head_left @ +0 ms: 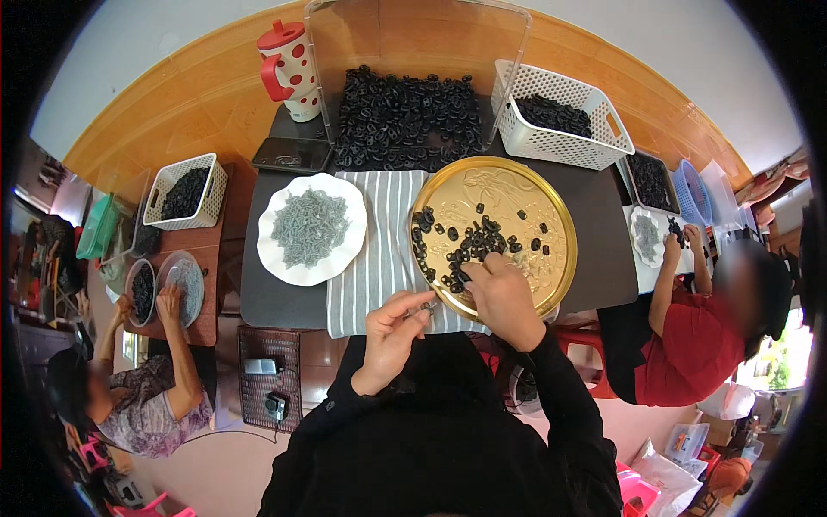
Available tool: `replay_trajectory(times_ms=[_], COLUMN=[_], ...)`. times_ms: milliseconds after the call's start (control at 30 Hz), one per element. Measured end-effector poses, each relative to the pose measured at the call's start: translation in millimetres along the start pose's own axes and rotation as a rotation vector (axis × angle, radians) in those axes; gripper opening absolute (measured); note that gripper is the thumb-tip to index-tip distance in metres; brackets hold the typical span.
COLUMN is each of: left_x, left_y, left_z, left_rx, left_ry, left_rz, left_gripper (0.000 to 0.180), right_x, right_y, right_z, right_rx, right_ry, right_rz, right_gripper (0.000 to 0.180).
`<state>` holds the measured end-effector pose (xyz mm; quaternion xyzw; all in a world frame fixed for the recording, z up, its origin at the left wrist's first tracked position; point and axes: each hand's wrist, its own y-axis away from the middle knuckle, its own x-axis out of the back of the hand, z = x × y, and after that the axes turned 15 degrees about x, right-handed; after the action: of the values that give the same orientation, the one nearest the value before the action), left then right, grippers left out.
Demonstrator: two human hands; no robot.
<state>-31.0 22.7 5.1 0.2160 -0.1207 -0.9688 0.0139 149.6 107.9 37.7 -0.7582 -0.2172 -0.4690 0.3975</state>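
We see one round, shiny metal tray (pixel 547 211) with many small black bits (pixel 474 246), too many to count; our right hand (pixel 504 297) dips its fingers among them, and we cannot tell if it grips any; our left hand (pixel 392 336), just beside the tray's near edge, pinches one tiny piece (pixel 428 308), too small to name; left of the tray is one wavy white plate (pixel 269 233) of thin grey sticks (pixel 312 226); one striped cloth (pixel 379 258) runs under the tray; behind it stand one clear box (pixel 418 39) and one holey white basket (pixel 551 142).
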Motion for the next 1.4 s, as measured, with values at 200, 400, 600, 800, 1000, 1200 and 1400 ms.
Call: replay_trajectory(times_ms=[200,400,600,800,1000,1200,1400], left_x=[8.0,8.5,7.0,6.2,3.7,1.0,-2.4], left_y=[0.9,4.9,8.4,9.8,10.4,8.4,9.4], left_z=[-2.6,-2.5,-1.2,-4.1,-2.9,-1.8,1.6], left_rx=[0.027,0.037,0.050,0.054,0.049,-0.004,-0.010], left_ry=[0.009,0.047,0.068,0.086,0.073,0.071,0.035], left_rz=[0.007,0.014,0.018,0.007,0.007,-0.014,-0.023], left_gripper=[0.023,0.022,0.024,0.025,0.021,0.021,0.022], right_x=[-12.0,-10.2,-3.2,-7.2,-3.1,-10.0,-21.3], right_y=[-1.2,-1.2,5.6,11.8,18.1,21.7,23.0], right_z=[3.5,-3.9,-5.4,-4.3,-2.7,-27.2,-41.3], right_rx=[0.019,0.081,0.061,0.051,-0.069,-0.439,-0.436], right_ry=[-0.004,0.011,-0.229,-0.331,-0.703,-1.318,-1.464], right_rz=[-0.093,-0.030,0.039,0.084,0.132,0.297,0.476], right_gripper=[0.020,0.012,0.013,0.018,0.020,0.018,0.019])
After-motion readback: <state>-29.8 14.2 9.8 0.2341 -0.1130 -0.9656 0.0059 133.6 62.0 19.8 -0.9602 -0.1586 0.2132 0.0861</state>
